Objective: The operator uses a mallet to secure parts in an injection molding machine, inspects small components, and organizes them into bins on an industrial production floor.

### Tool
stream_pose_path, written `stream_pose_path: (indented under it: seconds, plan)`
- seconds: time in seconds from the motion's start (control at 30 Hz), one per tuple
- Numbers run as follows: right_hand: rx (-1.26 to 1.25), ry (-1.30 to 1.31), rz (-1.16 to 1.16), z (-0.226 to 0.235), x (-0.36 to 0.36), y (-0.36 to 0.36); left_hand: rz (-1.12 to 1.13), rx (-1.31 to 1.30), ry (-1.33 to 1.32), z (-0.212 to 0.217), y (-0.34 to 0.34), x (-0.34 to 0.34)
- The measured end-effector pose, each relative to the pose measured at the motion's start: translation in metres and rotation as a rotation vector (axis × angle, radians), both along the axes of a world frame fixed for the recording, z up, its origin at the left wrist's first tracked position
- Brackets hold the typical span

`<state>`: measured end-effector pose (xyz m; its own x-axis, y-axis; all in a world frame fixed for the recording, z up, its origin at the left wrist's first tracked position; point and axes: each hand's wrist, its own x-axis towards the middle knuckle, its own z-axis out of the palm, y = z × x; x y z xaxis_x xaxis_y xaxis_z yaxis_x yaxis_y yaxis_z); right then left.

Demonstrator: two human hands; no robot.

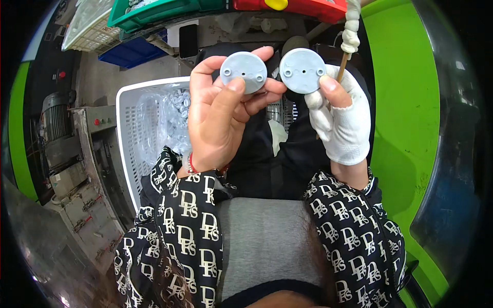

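Bare left hand raised at chest height, thumb and fingers closed around a round flat grey plastic disc with small holes in its face, pinched at the rim. Right hand, in a white fabric glove, grips a second round grey plastic disc of the same kind, thumb pressed on its lower right edge. The two discs sit just beside each other, faces toward the camera, not touching. Behind the left hand stands a white perforated plastic basket lined with a clear bag holding more pale parts. Green bin and red bin sit at the top edge. Bright green panel to the right.
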<state>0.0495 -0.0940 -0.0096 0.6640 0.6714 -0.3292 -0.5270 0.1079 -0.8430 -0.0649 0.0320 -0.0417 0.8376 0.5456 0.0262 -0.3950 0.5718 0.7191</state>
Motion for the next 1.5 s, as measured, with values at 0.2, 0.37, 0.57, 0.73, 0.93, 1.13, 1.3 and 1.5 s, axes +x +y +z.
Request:
stream_pose_path:
  seconds: [0.2,0.37,0.57,0.73,0.93,1.13,1.3,1.5]
  plan:
    - [-0.03,-0.026,0.022,0.003,-0.002,-0.001,-0.047,-0.062,0.023,0.007,-0.001,0.0]
    - [-0.061,-0.025,0.055,0.004,-0.003,-0.002,-0.05,-0.103,0.038,0.009,-0.001,-0.001]
    - [-0.032,-0.023,0.073,0.003,-0.003,-0.001,-0.042,-0.147,0.073,0.01,-0.005,0.002]
    - [-0.089,-0.05,0.125,-0.001,-0.008,0.0,-0.028,-0.021,0.116,0.009,-0.011,0.007]
    - [-0.353,-0.774,0.083,-0.022,-0.02,0.001,0.218,0.061,0.174,0.004,-0.006,0.009]
    - [-0.467,-1.255,0.11,-0.03,-0.027,-0.002,0.273,0.083,0.103,-0.005,0.004,0.008]
    - [-0.464,-1.133,0.027,-0.023,-0.025,-0.001,0.268,0.191,0.117,-0.007,0.001,0.006]
    - [-0.479,-1.282,0.141,-0.022,-0.027,-0.003,0.305,0.095,0.046,-0.009,0.001,0.007]
